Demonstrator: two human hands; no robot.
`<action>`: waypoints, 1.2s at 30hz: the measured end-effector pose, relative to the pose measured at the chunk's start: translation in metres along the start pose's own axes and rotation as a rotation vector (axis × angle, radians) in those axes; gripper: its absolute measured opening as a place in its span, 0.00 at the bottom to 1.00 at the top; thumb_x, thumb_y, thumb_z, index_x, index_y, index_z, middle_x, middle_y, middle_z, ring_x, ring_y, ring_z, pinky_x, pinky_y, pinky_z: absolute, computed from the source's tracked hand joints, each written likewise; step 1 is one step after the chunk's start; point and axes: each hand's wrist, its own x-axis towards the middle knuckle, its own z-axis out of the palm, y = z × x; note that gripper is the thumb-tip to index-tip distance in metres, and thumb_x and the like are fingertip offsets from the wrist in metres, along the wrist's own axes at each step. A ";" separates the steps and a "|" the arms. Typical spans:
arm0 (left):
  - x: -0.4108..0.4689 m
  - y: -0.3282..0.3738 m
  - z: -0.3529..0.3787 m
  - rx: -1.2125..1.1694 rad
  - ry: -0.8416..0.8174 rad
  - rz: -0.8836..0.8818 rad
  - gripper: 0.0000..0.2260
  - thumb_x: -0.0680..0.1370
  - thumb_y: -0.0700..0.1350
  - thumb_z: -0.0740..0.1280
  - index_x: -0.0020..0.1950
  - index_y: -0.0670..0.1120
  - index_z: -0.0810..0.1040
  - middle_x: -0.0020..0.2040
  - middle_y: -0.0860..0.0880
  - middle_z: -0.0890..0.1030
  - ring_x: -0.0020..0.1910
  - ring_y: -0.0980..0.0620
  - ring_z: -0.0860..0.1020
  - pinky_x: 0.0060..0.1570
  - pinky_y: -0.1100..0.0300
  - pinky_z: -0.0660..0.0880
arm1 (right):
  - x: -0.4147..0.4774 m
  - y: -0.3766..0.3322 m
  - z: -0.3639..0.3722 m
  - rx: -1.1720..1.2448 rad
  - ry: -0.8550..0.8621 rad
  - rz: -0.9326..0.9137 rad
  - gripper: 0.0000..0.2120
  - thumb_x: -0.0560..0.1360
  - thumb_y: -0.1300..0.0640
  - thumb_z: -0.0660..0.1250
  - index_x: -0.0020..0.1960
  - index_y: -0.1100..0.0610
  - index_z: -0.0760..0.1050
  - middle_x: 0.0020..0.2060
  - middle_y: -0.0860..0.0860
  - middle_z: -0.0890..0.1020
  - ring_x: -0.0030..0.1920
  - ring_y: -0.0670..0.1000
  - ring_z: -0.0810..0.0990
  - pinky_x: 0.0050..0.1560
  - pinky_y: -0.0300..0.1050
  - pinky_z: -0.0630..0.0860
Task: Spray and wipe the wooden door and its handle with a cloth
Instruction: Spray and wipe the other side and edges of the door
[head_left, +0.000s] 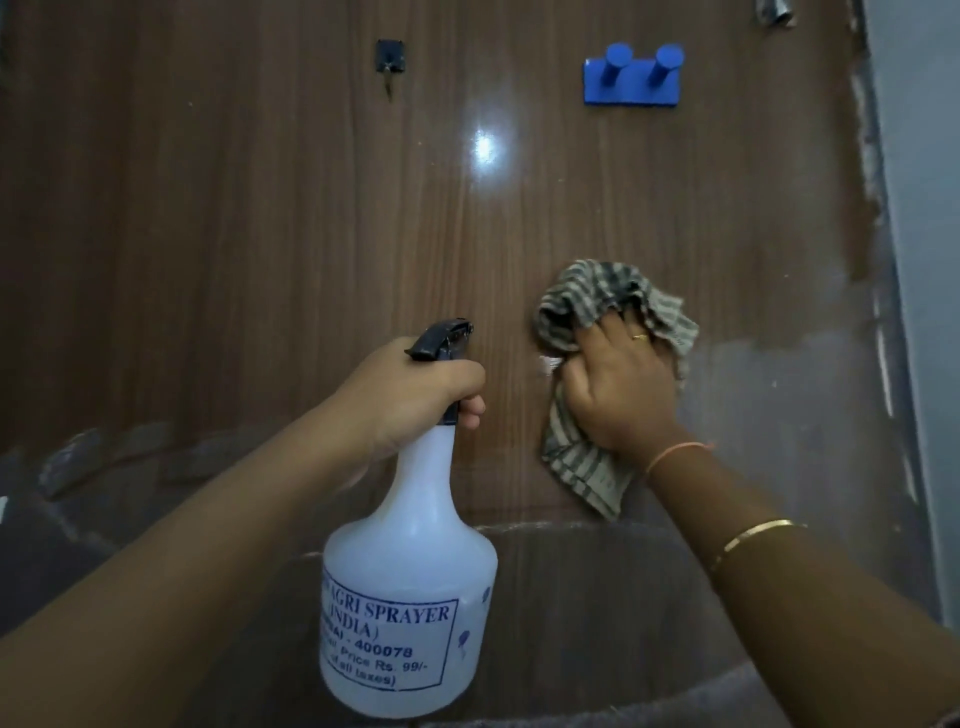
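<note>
Two full grips: left hand (415, 395) clasps the spray bottle (410, 597), right hand (618, 384) clutches the cloth (587, 296) below the blue hooks (631, 78); its loose tail could slip free.

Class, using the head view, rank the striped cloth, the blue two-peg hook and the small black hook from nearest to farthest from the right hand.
1. Striped cloth: held by the right hand.
2. Blue two-peg hook: directly above.
3. Small black hook: upper left.
</note>
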 end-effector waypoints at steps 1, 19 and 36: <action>0.003 0.003 0.009 -0.024 -0.015 -0.016 0.16 0.74 0.36 0.64 0.27 0.44 0.81 0.30 0.46 0.82 0.37 0.47 0.82 0.55 0.52 0.79 | -0.002 0.018 -0.004 -0.018 -0.007 0.034 0.22 0.70 0.52 0.54 0.55 0.62 0.76 0.50 0.60 0.79 0.53 0.63 0.76 0.47 0.55 0.73; 0.003 0.035 0.112 0.086 -0.196 0.094 0.08 0.66 0.41 0.67 0.27 0.43 0.78 0.32 0.41 0.82 0.34 0.47 0.81 0.43 0.55 0.78 | -0.037 0.055 -0.017 0.039 -0.068 0.077 0.19 0.73 0.50 0.52 0.53 0.56 0.76 0.48 0.53 0.77 0.52 0.57 0.74 0.45 0.52 0.69; 0.035 0.046 0.171 -0.054 -0.316 0.119 0.08 0.58 0.42 0.63 0.23 0.48 0.81 0.27 0.47 0.81 0.36 0.47 0.82 0.58 0.40 0.76 | -0.004 0.163 -0.051 0.051 -0.084 0.504 0.23 0.81 0.49 0.51 0.75 0.53 0.58 0.74 0.56 0.62 0.75 0.60 0.53 0.72 0.62 0.45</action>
